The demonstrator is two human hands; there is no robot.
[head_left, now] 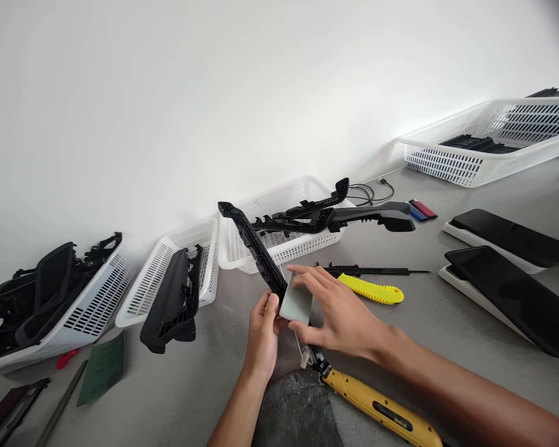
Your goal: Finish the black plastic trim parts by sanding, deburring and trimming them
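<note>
Black trim strip [256, 248] is in the left hand [263, 326], held above the middle of the counter [205, 372], tilted so that its far end reaches up over the left corner of the middle basket [302, 249]. The left fingers are closed about its near end, thumb on top. The right hand [345, 307], half open, spans a grey plate [298, 304] with thumb and fingertips at its edges; the plate is against the strip's near end.

Just below the hands lies a yellow-handled tool [377, 403], beside a dark patch [298, 413] towards the counter's near edge. Just beyond the right hand are a yellow cutter [372, 290] and a black caliper [386, 271].

Farther out, along the counter's back edge by the wall, the middle basket carries more black parts [307, 217]. To its left stand a small basket [142, 298] and a heaped basket [88, 316]; a right-hand basket [447, 166] is at the back right.
</note>
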